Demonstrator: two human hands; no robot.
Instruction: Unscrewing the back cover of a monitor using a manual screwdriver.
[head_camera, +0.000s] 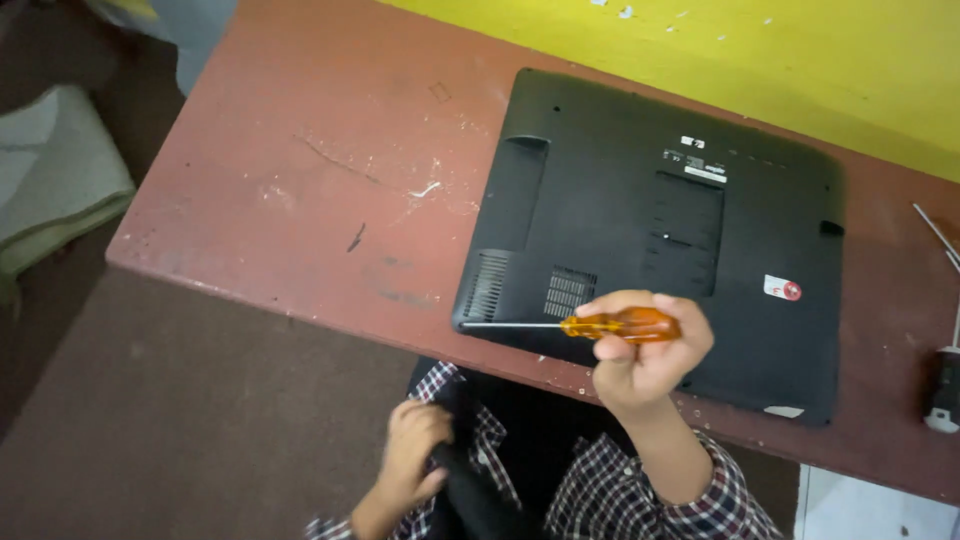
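Observation:
A black laptop (660, 230) lies upside down on a reddish-brown table (320, 190), its base panel with vents and stickers facing up. My right hand (645, 355) grips a screwdriver with an orange translucent handle (620, 325). Its thin metal shaft points left, and the tip rests at the laptop's near-left corner by the vent. My left hand (412, 450) is below the table edge at my lap, fingers curled around something dark that I cannot make out. I wear a checked shirt.
A yellow wall (760, 60) runs behind the table. Another screwdriver with a black handle (942, 385) lies at the table's right edge. Pale folded cloth (55, 170) sits on the floor to the left. The table top is scratched.

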